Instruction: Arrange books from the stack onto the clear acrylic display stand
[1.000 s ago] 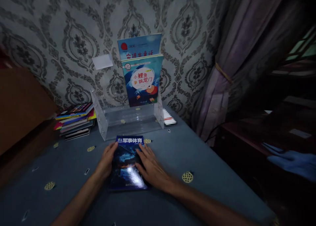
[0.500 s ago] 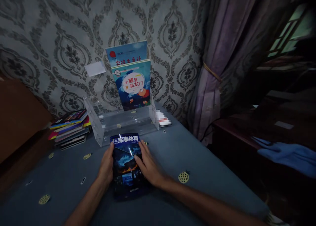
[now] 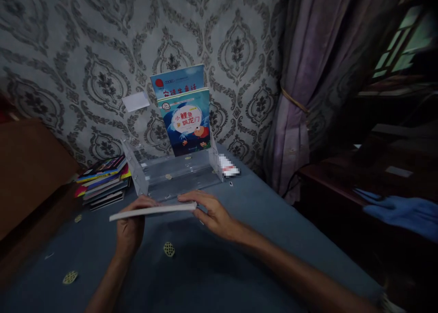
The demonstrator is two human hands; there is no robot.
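Note:
A thin book is held up off the table, turned so that its white page edges face me and its cover is out of sight. My left hand grips it toward the left end, fingers over the far side. At its right end my right hand is closed on it, thumb below. Just beyond stands a clear acrylic rack with stepped tiers. Two blue picture books show in its back part: a front one with a fish and a taller one behind.
Left of the rack lies a stack of books, with a brown cardboard box farther left. A small white blurred item sits right of the rack. A tied curtain hangs at the table's right, near a blue cloth.
The dark-blue book, which showed its front cover upright half a second ago, has been tipped edge-on, its cover now hidden. Both hands stay on it; my left hand has shifted left.

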